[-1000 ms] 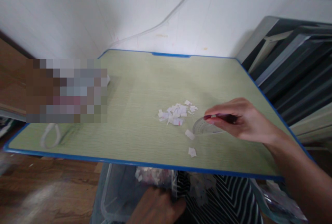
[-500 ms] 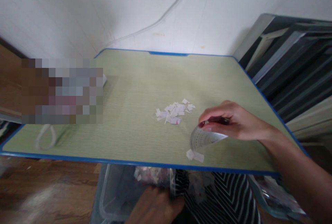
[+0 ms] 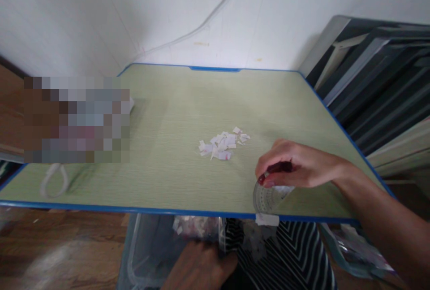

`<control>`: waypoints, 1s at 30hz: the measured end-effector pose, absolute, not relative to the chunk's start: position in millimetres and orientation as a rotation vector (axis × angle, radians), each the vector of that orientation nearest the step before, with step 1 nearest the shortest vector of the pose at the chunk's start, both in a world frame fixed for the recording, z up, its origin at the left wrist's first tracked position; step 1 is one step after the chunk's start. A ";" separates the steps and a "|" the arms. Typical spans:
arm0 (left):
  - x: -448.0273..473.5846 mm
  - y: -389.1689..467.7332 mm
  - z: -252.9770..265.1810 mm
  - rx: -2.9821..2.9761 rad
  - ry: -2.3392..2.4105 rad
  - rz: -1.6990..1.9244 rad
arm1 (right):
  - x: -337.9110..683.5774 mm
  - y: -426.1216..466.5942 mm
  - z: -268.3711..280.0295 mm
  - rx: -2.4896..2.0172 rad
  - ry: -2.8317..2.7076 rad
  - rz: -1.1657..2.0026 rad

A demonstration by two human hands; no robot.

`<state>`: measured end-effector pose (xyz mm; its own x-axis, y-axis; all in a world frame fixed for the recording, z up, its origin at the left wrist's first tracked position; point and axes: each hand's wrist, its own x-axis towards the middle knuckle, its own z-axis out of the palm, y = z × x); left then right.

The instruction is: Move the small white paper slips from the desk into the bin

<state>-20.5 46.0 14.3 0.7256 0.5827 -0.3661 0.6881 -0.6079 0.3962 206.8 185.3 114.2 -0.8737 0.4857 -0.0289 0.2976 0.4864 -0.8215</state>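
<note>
My right hand (image 3: 290, 166) pinches a clear protractor (image 3: 264, 196) between thumb and fingers, its curved edge down on the table near the front rim. Against that edge, a few white paper scraps (image 3: 268, 220) lie on the blue rim, partly overhanging it. A loose heap of small paper scraps (image 3: 220, 144) sits mid-table, left of this hand. Below the table edge, my left hand (image 3: 203, 265) is at the clear plastic bin (image 3: 148, 254) with fingers curled down; their tips are hidden, and I cannot make out what they hold.
The pale green table (image 3: 174, 101) has a blue rim and stands against a white wall with a cable (image 3: 201, 25). A blurred-out area and a white loop (image 3: 53, 181) are at left. Dark panels (image 3: 376, 66) lean at right. A striped cloth (image 3: 292, 254) covers my lap.
My right hand has drawn the protractor toward the front edge. The few scraps before it have slid from the tabletop onto the rim. My left hand stays in place.
</note>
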 end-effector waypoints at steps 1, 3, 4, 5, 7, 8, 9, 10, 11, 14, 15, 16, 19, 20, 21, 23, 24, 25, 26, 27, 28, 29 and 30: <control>-20.9 46.1 16.8 2.399 0.964 -0.241 | 207.8 185.5 114.9 -0.676 -2.512 1.345; -22.1 45.4 21.2 2.382 0.971 -0.160 | 209.5 185.8 116.7 -0.700 -2.472 1.336; -22.7 44.9 22.6 2.378 0.986 -0.129 | 210.0 185.9 117.4 -0.716 -2.451 1.326; -23.0 44.5 23.3 2.377 0.999 -0.116 | 210.1 185.9 117.8 -0.738 -2.429 1.314; -22.7 44.5 22.8 2.373 1.002 -0.148 | 208.7 186.1 116.8 -0.819 -2.363 1.260; -22.1 45.0 21.8 2.370 0.991 -0.178 | 207.4 186.5 115.3 -0.883 -2.308 1.207; -21.3 45.9 20.7 2.366 0.976 -0.210 | 205.7 187.0 113.2 -0.956 -2.240 1.136; -20.5 46.8 19.7 2.364 0.960 -0.231 | 203.8 187.8 110.6 -1.029 -2.167 1.052; -19.8 47.6 19.0 2.366 0.956 -0.239 | 202.0 188.7 107.7 -1.089 -2.099 0.966; -19.7 47.6 19.9 2.363 0.959 -0.235 | 197.6 191.0 100.4 -1.187 -2.005 0.761; -20.4 46.7 21.1 2.358 0.968 -0.226 | 196.7 191.3 99.0 -1.202 -2.005 0.719; -21.2 45.5 22.5 2.353 0.980 -0.211 | 196.1 191.2 98.2 -1.208 -2.023 0.701; -23.1 43.2 25.4 2.335 1.003 -0.161 | 195.3 189.8 98.7 -1.186 -2.110 0.745; -23.1 43.3 25.5 2.332 1.003 -0.159 | 195.4 189.3 99.2 -1.178 -2.123 0.755; -22.8 43.9 25.3 2.332 0.993 -0.173 | 195.5 189.0 99.6 -1.180 -2.119 0.749; -21.3 46.0 24.1 2.343 0.975 -0.224 | 195.9 189.1 100.1 -1.214 -2.076 0.693; -20.6 47.1 23.4 2.353 0.969 -0.244 | 196.3 189.3 100.2 -1.233 -2.060 0.668; -20.0 47.9 22.9 2.363 0.967 -0.250 | 196.7 189.6 100.3 -1.245 -2.053 0.657; -19.5 48.4 22.4 2.370 0.968 -0.244 | 197.1 189.8 100.6 -1.247 -2.062 0.671; -19.4 48.6 22.1 2.371 0.967 -0.227 | 197.6 190.0 101.0 -1.239 -2.083 0.706; -19.4 48.4 21.8 2.367 0.969 -0.208 | 198.0 190.1 101.7 -1.228 -2.108 0.748; -19.5 48.2 21.6 2.362 0.970 -0.195 | 198.4 190.2 102.3 -1.218 -2.127 0.783; -19.6 47.9 21.4 2.358 0.969 -0.194 | 198.9 190.5 102.7 -1.215 -2.133 0.800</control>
<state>-19.6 47.9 21.4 0.7261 0.5991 -0.3374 0.6828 -0.5702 0.4568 198.9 190.5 102.7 -0.4382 0.8828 0.1693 0.5536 0.4134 -0.7229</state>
